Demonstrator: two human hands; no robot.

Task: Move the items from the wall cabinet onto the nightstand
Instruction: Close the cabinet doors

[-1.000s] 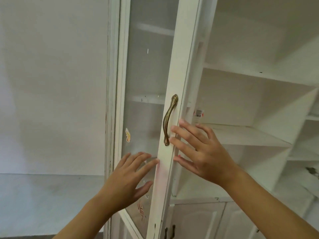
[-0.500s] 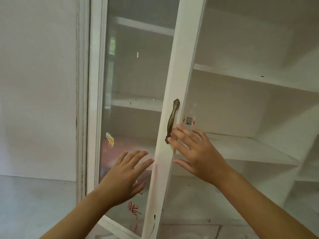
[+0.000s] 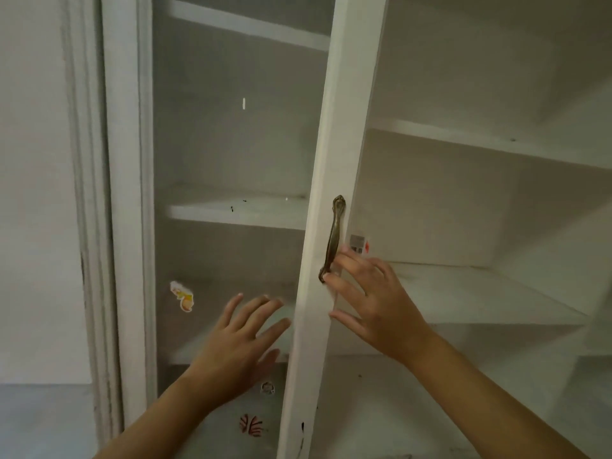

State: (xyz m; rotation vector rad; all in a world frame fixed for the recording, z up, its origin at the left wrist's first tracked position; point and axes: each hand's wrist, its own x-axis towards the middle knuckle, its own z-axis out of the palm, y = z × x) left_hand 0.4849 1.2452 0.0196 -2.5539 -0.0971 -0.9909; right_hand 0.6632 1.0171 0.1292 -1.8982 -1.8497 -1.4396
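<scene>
Right now, my fingers first, then outward.

Right fingers (image 3: 344, 260): spread loose, gripping nothing; the tips touch the lower end of the brass handle (image 3: 332, 238) and the door's edge beside it.
Left fingers (image 3: 255, 309): also spread, empty, flat toward the glass pane (image 3: 228, 144); contact looks likely, but blur keeps me from being sure.
Right hand (image 3: 377, 309): nearer to the handle.
Left hand (image 3: 231, 349): lower, left of the door stile.
Handle axis: nearly upright, leaning slightly, running up and away from my right fingertips.
Door (image 3: 334, 160): ajar, its white stile standing between my two hands.
Cabinet shelves (image 3: 463, 293): open to the right of the door; every shelf I can see looks bare.
Items to move: none visible.
Nightstand: out of view.
Stickers (image 3: 182, 296): small ones on the glass.
</scene>
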